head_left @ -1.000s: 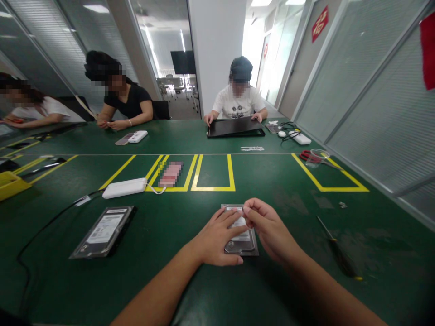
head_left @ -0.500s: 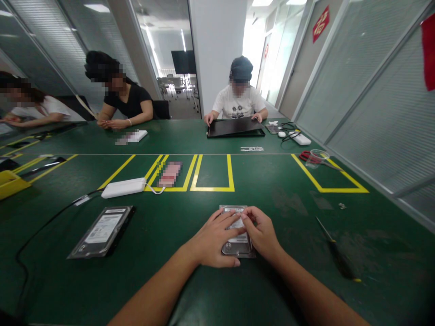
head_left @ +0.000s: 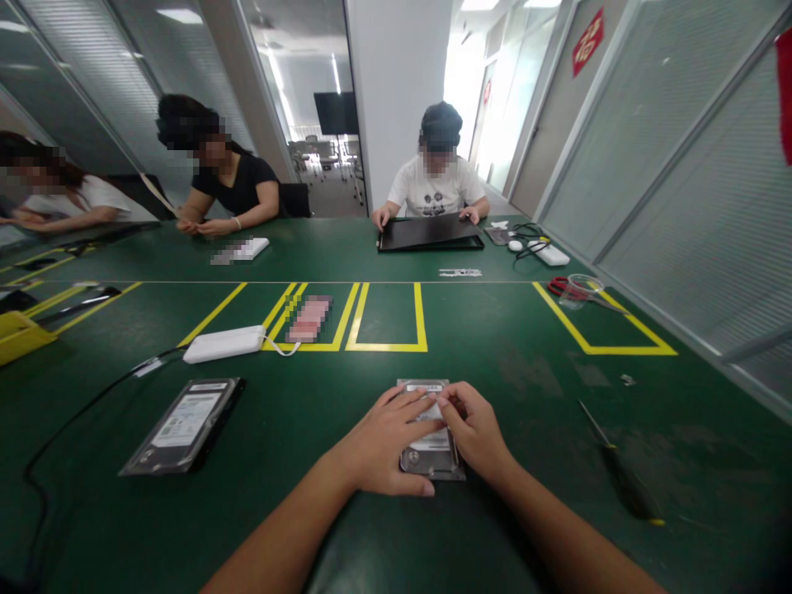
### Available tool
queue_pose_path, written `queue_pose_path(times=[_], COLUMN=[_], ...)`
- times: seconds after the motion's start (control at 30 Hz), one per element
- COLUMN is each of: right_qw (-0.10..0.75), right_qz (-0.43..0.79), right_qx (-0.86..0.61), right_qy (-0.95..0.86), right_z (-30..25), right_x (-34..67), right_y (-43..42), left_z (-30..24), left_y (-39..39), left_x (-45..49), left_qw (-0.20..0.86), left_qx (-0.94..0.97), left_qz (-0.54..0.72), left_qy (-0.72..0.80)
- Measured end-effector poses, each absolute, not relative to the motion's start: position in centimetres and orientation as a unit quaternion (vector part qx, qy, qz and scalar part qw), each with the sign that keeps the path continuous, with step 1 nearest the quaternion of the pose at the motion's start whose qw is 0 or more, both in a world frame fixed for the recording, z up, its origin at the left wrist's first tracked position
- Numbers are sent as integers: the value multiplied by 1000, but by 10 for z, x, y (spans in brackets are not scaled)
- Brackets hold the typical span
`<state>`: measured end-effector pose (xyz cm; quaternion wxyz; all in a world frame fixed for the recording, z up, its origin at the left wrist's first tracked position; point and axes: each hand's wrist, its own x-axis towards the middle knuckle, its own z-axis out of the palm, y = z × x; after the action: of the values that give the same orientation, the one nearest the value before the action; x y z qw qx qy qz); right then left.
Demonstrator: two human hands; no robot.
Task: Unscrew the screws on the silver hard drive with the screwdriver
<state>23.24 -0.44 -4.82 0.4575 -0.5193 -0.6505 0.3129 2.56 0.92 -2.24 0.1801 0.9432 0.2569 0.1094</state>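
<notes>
A silver hard drive [head_left: 433, 466] with a white label lies flat on the green table in front of me. My left hand [head_left: 393, 437] rests across it, fingers spread over the label and thumb stretched toward its near edge. Over the drive's right side is my right hand [head_left: 473, 429], its thumb and index finger pinched together close to my left fingertips. Whatever sits in that pinch is too small or too covered to make out. To the right lies a screwdriver [head_left: 619, 474] with a black and yellow handle, touched by neither hand.
Another hard drive [head_left: 186, 425] lies at left, near a white power bank [head_left: 223, 343] with a black cable. Yellow tape [head_left: 387, 346] marks the table [head_left: 297, 528]. Red-handled scissors [head_left: 560, 286] are at far right. Across the table a person [head_left: 439, 186] holds a black panel [head_left: 430, 233].
Both hands keep nearly the same pose on the hard drive. The whole view has shifted very slightly; nothing on the table has clearly moved.
</notes>
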Motion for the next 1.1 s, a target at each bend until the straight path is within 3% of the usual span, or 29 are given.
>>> queue_pose_path(times=[0.3, 0.43, 0.63, 1.1], right_qw=[455, 448, 461, 467], right_qz=[290, 289, 302, 401], right_qx=[-527, -521, -485, -445], right_qy=[-657, -667, -679, -651], right_z=[-48, -48, -43, -37], right_x=[228, 227, 221, 219], right_y=[-7, -9, -15, -18], left_z=[-23, -32, -39, -38], left_y=[10, 10, 12, 9], left_x=[24, 27, 30, 34], left_qw=[187, 191, 96, 67], left_qx=[938, 903, 859, 833], left_qz=[147, 256, 409, 479], left_qy=[254, 287, 294, 269])
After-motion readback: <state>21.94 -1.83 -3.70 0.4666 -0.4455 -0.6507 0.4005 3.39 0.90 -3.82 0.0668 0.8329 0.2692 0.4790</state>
